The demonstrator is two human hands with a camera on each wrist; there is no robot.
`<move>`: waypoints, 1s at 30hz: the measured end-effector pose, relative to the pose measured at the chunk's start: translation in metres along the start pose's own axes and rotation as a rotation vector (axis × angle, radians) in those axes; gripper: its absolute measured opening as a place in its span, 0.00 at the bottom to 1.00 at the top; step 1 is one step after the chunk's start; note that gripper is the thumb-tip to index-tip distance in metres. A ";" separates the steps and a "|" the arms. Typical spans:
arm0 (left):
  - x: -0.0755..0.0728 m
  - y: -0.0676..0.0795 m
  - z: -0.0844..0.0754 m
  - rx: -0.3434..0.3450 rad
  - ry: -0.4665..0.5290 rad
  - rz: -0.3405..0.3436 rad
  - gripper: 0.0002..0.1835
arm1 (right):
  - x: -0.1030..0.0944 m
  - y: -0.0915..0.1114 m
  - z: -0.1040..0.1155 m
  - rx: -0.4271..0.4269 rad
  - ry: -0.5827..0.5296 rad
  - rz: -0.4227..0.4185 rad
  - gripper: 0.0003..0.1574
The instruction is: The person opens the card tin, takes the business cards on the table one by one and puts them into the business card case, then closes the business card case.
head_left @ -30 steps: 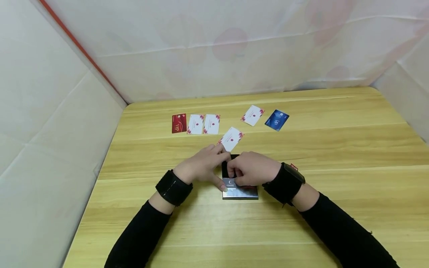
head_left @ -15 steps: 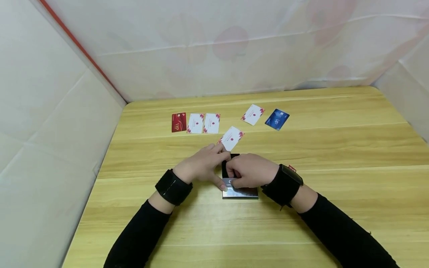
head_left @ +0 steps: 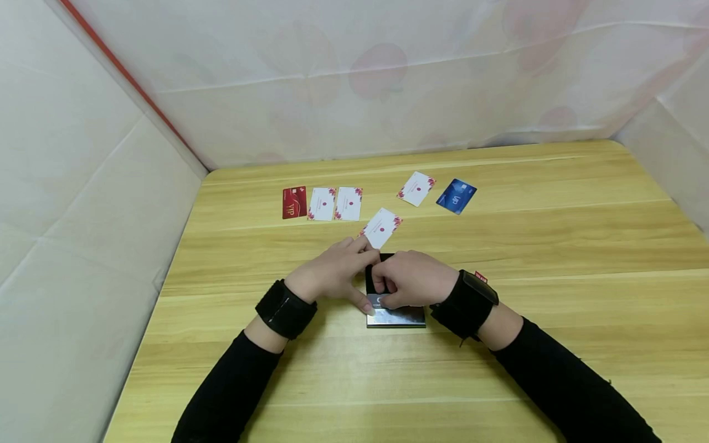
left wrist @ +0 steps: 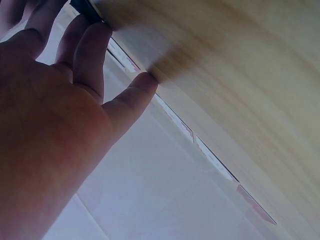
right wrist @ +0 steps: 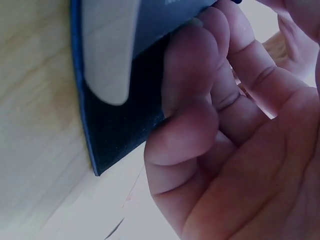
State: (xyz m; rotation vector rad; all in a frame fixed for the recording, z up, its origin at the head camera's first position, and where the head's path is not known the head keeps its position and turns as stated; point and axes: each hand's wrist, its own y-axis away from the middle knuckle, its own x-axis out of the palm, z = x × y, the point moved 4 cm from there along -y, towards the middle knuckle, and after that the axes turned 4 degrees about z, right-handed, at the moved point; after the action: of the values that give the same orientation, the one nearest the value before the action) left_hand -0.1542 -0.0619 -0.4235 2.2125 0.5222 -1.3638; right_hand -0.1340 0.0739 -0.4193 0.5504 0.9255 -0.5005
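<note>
A card case (head_left: 407,319) with a shiny metal lower half and a black flap (head_left: 372,280) lies open on the wooden table in the head view. A grey card (head_left: 375,300) with pale lettering shows between the two parts. My left hand (head_left: 340,271) holds the case's left side, thumb on the lower half, a finger at the flap. Curled over the case, my right hand (head_left: 418,277) pinches the grey card; in the right wrist view its bent fingers (right wrist: 192,65) touch the card's edge, the thumb's contact hidden. A white flowered card (head_left: 382,227) lies just beyond the left fingertips.
Farther back lie a red VIP card (head_left: 294,203), two white cards (head_left: 322,204) side by side, another white card (head_left: 416,188) and a blue VIP card (head_left: 456,196). A pale cloth wall (head_left: 332,123) stands behind the wooden table (head_left: 526,234).
My right hand has shifted slightly left and now covers more of the grey card's lettering. A red patch on the metal half is gone. My left hand has stayed in place.
</note>
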 end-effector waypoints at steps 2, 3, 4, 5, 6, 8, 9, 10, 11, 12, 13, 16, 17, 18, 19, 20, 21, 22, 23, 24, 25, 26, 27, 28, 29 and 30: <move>0.000 0.000 0.000 0.000 0.004 0.000 0.37 | 0.000 0.000 0.001 -0.007 -0.010 0.000 0.08; 0.001 0.000 0.000 -0.001 0.001 0.002 0.37 | 0.001 0.001 0.001 -0.011 -0.009 0.000 0.08; 0.002 0.001 0.001 -0.001 0.001 0.004 0.37 | 0.001 0.001 0.001 -0.013 -0.008 -0.001 0.08; 0.002 0.001 0.001 -0.003 -0.001 0.006 0.37 | 0.002 0.001 0.001 -0.015 -0.005 -0.003 0.08; 0.002 0.001 0.001 -0.001 0.002 0.006 0.37 | 0.002 0.001 0.002 -0.019 -0.001 -0.004 0.08; 0.003 0.001 0.001 0.000 0.000 0.005 0.36 | 0.003 0.001 0.002 -0.026 0.011 -0.004 0.07; 0.003 0.001 0.001 0.000 0.003 0.003 0.36 | 0.003 0.000 0.002 -0.033 0.015 -0.004 0.07; 0.003 0.001 0.001 0.003 0.003 0.000 0.36 | 0.003 0.000 0.002 -0.038 0.014 -0.003 0.07; 0.002 0.001 0.001 0.004 0.000 -0.002 0.36 | 0.002 0.001 0.002 -0.046 0.014 -0.005 0.08; 0.002 0.001 0.001 0.004 0.000 -0.003 0.37 | 0.000 0.001 0.002 -0.060 0.010 -0.011 0.07; 0.001 0.001 0.001 0.004 -0.002 -0.003 0.38 | -0.002 0.002 0.002 -0.074 0.008 -0.023 0.07; 0.000 0.000 0.000 0.006 -0.005 0.003 0.42 | -0.012 0.005 -0.004 -0.079 0.026 -0.099 0.08; 0.000 -0.001 0.000 0.004 -0.001 0.007 0.43 | -0.016 0.006 -0.007 -0.073 0.046 -0.136 0.08; 0.000 -0.001 0.000 0.002 0.003 0.010 0.43 | -0.020 0.007 -0.011 -0.062 0.066 -0.174 0.07; 0.000 -0.001 0.000 0.002 0.007 0.012 0.43 | -0.022 0.007 -0.015 -0.043 0.092 -0.210 0.06; 0.001 -0.002 0.000 0.000 0.011 0.015 0.43 | -0.024 0.008 -0.019 -0.020 0.114 -0.238 0.04; 0.001 -0.002 0.000 -0.001 0.018 0.017 0.42 | -0.026 0.008 -0.023 -0.005 0.141 -0.263 0.05; 0.002 -0.002 0.000 -0.001 0.022 0.019 0.41 | -0.026 0.007 -0.025 0.007 0.167 -0.275 0.08; 0.002 -0.002 0.000 -0.005 0.027 0.020 0.41 | -0.026 0.007 -0.028 0.008 0.190 -0.277 0.13; 0.002 -0.002 0.000 -0.006 0.026 0.019 0.41 | -0.025 0.006 -0.030 0.008 0.204 -0.271 0.18; 0.001 -0.002 0.000 -0.006 0.027 0.018 0.41 | -0.024 0.006 -0.032 0.008 0.221 -0.260 0.22; 0.002 -0.002 0.001 -0.006 0.028 0.016 0.41 | -0.022 0.005 -0.033 0.005 0.236 -0.248 0.25; 0.001 -0.002 0.001 -0.004 0.027 0.014 0.42 | -0.021 0.004 -0.035 0.002 0.254 -0.236 0.27; 0.001 -0.002 0.001 -0.002 0.022 0.012 0.42 | -0.019 0.003 -0.036 0.004 0.261 -0.223 0.28; 0.001 -0.002 0.001 0.001 0.020 0.010 0.41 | -0.018 0.003 -0.037 0.007 0.268 -0.215 0.28; 0.001 -0.002 0.001 0.004 0.019 0.010 0.41 | -0.017 0.003 -0.038 0.014 0.275 -0.214 0.28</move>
State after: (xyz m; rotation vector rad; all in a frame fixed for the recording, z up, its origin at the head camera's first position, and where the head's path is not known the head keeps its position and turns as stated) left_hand -0.1554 -0.0606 -0.4249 2.2303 0.5148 -1.3405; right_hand -0.1638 0.1032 -0.4229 0.5436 1.2527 -0.6345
